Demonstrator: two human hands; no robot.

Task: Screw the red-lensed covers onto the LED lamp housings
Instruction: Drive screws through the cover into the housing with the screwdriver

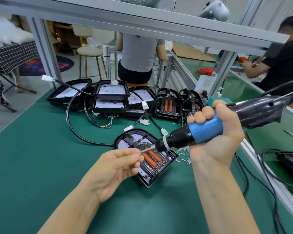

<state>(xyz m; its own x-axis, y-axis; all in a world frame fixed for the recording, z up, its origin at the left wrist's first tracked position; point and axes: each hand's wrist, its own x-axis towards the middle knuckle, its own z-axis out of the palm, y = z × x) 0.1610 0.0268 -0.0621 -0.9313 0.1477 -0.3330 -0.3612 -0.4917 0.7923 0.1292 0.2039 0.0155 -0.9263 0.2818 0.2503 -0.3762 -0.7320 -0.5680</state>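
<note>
Green matting covers the bench I'm watching, with aluminium framing overhead and other people seated at benches beyond. Close in front of me on the mat lies the lamp housing, its red-lensed cover already seated on top, two long red lenses running side by side.

My right hand is wrapped firmly round the blue grip of the electric screwdriver, which is tilted with its bit pointing down and left over the cover. My left hand pinches at the bit's tip with thumb and forefinger; I think it is setting a screw there, though the part is too small for me to be certain.

Loose screws are scattered on the mat just right of the housing. Further back sit open housings with their white boards exposed and cables trailing, and beside them a few covered units.

Handling, as I judge it: the housing looks like light, rigid moulded plastic that would slide on the mat under the driver's push, so I would steady it by its black rim, not the lenses, which look easy to scratch. The screws are tiny and slippery; pinching near the head seems best.
</note>
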